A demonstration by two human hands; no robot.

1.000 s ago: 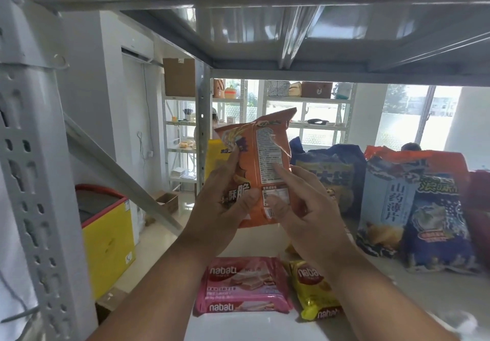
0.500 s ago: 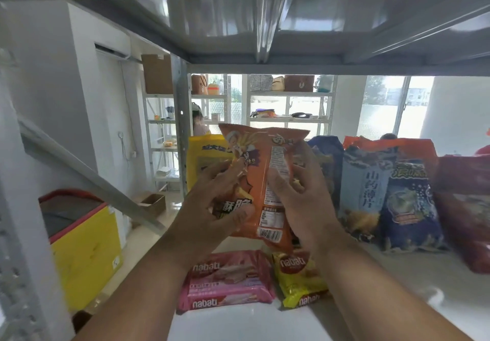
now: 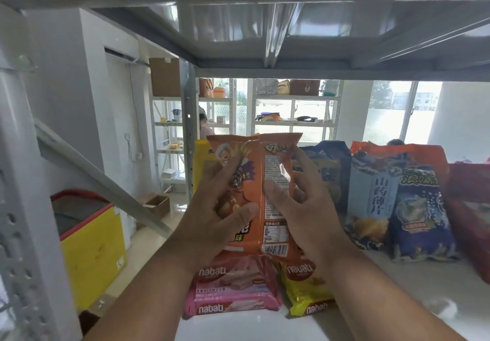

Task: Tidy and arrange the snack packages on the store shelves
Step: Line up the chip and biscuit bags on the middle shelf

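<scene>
1. Two flat wafer packs lie nearest on the white shelf point(image 3: 397, 287): a pink nabati pack point(image 3: 233, 287) and, just beside it to the right, a yellow nabati pack point(image 3: 305, 287).
2. Above them both hands hold one orange snack bag point(image 3: 254, 195) upright. The left hand point(image 3: 214, 213) grips its left edge, thumb pressed across the front and fingers curled behind; the right hand point(image 3: 305, 203) pinches the right edge, thumb on the printed back panel.
3. A second ago the bag was tilted and higher; it has since been squared up and brought down, so its bottom edge now sits just over the wafer packs. My judgement: it is about to be stood in the row, so this step is nearly done.
4. The bag looks crinkled and puffy, with a crimped top seal, a cartoon figure on one face, and a nutrition table and barcode on the other. Its seam faces the viewer, so it may need turning.
5. Behind stand a yellow bag point(image 3: 201, 160), a dark blue bag point(image 3: 328, 171), a pale blue bag point(image 3: 371, 203), a navy bag point(image 3: 421, 213) and a red bag point(image 3: 472, 208).
</scene>
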